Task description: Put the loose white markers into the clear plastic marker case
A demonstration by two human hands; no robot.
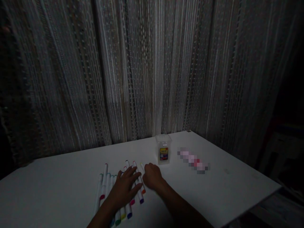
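Note:
Several white markers with coloured ends lie side by side on the white table. My left hand (125, 186) rests over the middle of them, fingers spread, hiding parts of several. Just right of it, my right hand (152, 176) is closed around a white marker with a pale yellow end (142, 166); the rest of that marker is hidden by the fingers. Between the hands lies a marker with an orange end (143, 191). A marker with a purple end (141, 200) is close by. Farther left, a marker with a dark pink end (104, 182) sits higher than its neighbours.
A clear plastic container (163, 150) with a yellow and dark label stands behind my right hand. To its right is a pixelated pink patch (193, 160). A curtain (142, 69) hangs along the back of the white table (59, 183). The light is dim.

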